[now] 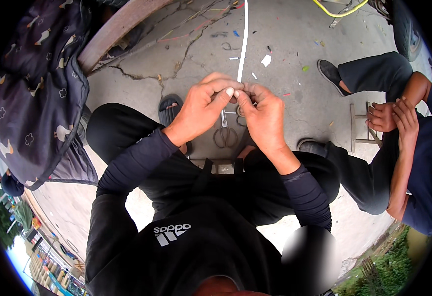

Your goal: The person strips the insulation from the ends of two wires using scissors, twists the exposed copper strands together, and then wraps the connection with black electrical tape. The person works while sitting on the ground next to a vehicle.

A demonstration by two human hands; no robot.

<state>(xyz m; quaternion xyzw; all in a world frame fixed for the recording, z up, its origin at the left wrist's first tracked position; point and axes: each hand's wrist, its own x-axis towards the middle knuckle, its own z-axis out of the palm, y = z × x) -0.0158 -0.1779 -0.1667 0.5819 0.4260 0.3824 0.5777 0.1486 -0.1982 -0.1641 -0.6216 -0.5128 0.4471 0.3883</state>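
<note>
My left hand (199,107) and my right hand (267,114) meet in front of me, thumbs and fingertips pinched together. A long, narrow white strip (244,39) runs from the top of the view down to my fingertips. Its near end disappears between them, so the exact grip is hidden. Below my hands, a pair of scissors (225,135) lies on the concrete floor, handles toward me. Beside it shows part of another ring-shaped metal piece (240,109), partly covered by my right hand.
A seated person (398,118) is at the right, forearms crossed, by a small wooden stool (359,126). A bird-patterned dark cloth (38,98) hangs at the left beside a wooden beam (117,29). Small scraps, including a white piece (266,60), dot the cracked floor; a yellow hose (342,12) curves beyond.
</note>
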